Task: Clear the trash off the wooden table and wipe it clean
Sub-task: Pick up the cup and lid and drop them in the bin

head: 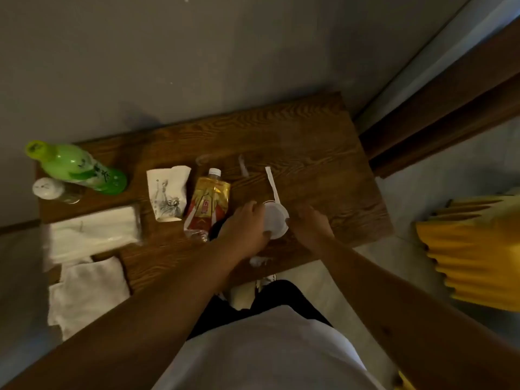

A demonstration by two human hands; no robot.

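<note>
A white lidded cup [275,219] with a paper-wrapped straw [272,184] stands near the front edge of the wooden table [309,153]. My left hand [244,229] grips its left side and my right hand [308,225] closes against its right side. Left of the cup lies a crushed yellow-and-red drink bottle [209,204], then a printed white paper bag [167,194]. A crumpled white scrap [259,260] sits at the front edge under my left wrist.
A green bottle [81,168] and a small white-capped jar [52,190] are at the table's left end. A white tissue pack [92,232] and white cloth [84,294] lie at the left front. A yellow object [475,249] is on the floor at right. A grey wall is behind.
</note>
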